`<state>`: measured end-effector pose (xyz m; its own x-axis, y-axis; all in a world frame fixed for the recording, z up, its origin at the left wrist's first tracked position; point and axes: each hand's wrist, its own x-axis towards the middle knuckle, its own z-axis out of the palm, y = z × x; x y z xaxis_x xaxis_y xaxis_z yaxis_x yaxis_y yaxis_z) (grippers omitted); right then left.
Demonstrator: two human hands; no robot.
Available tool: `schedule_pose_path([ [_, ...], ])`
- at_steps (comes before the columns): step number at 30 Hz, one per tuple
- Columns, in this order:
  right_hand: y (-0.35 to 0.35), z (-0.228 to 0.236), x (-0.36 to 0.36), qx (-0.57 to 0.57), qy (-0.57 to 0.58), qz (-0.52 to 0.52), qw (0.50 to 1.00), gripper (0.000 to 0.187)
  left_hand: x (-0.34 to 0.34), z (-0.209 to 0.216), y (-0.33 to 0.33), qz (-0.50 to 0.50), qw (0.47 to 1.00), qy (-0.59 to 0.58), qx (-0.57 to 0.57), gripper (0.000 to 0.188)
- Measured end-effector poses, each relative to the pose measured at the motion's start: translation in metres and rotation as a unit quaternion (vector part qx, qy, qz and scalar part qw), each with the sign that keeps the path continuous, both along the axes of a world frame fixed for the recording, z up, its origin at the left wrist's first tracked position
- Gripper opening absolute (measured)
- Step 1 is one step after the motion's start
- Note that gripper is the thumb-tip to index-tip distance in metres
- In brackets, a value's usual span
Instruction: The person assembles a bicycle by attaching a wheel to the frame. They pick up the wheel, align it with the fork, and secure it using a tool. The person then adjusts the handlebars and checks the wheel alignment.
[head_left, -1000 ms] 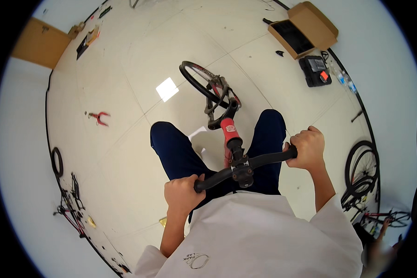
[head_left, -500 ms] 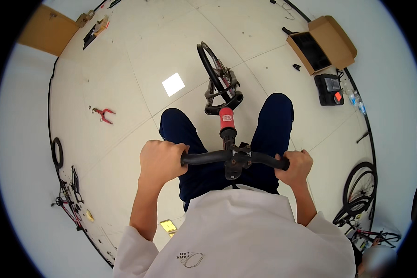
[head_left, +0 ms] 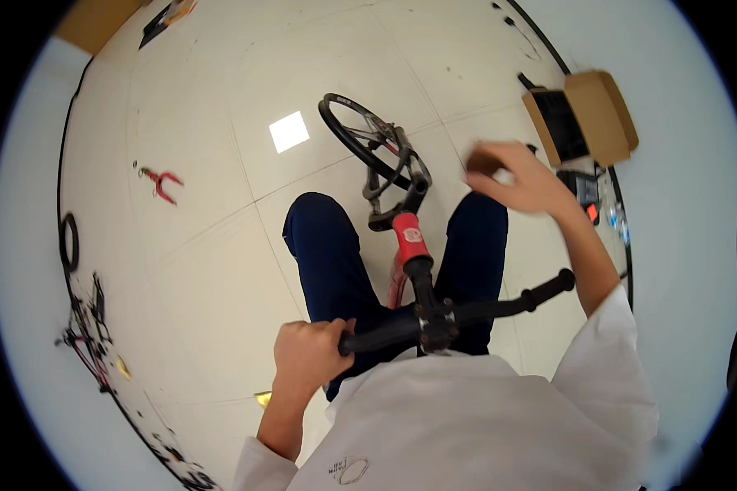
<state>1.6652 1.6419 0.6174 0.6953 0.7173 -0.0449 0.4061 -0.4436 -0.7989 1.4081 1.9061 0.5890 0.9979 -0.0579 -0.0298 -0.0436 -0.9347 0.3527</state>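
Note:
In front of my body stands a bicycle front end with a red head tube (head_left: 411,237), a black stem (head_left: 436,325) and a black handlebar (head_left: 491,310). My left hand (head_left: 309,352) is closed around the handlebar's left end. Lifted off the bar, my right hand (head_left: 520,178) hovers above my right knee, slightly blurred, its thumb and curled fingers apart with nothing seen between them. The right grip (head_left: 550,288) is bare. Beyond the head tube, the dark fork (head_left: 418,192) holds the front wheel (head_left: 348,146), turned toward the left. My knees flank the head tube.
A red forked part (head_left: 165,186) lies on the tiled floor at left. Along the left wall are a black tyre (head_left: 70,243) and bike frame parts (head_left: 86,352). An opened cardboard box (head_left: 602,119), a black case (head_left: 580,185) and plastic bottles (head_left: 618,219) line the right wall.
My right hand has let go of the right grip and risen up and forward. The handlebar has tilted and turned, its right end swinging outward. The front wheel now points more to the left.

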Motion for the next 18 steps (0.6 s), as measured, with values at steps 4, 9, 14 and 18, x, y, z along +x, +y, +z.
schedule_pose_path([
  [4,0.134,-0.089,0.095,-0.199,-0.070,0.076,0.975,0.053,0.006,-0.002,-0.002,-0.055,0.996,-0.037,-0.060,0.026],
  [9,0.214,-0.155,0.142,-0.337,-0.071,-0.025,0.938,0.070,0.014,0.020,0.008,-0.126,0.991,0.043,-0.010,0.004],
  [14,0.197,-0.222,0.143,-0.292,-0.045,-0.055,0.954,0.065,0.015,0.011,0.014,-0.099,0.994,0.033,-0.033,0.018],
  [18,0.191,-0.229,0.148,-0.288,-0.025,-0.048,0.956,0.062,0.019,0.016,0.016,-0.103,0.994,0.037,-0.020,0.026],
])
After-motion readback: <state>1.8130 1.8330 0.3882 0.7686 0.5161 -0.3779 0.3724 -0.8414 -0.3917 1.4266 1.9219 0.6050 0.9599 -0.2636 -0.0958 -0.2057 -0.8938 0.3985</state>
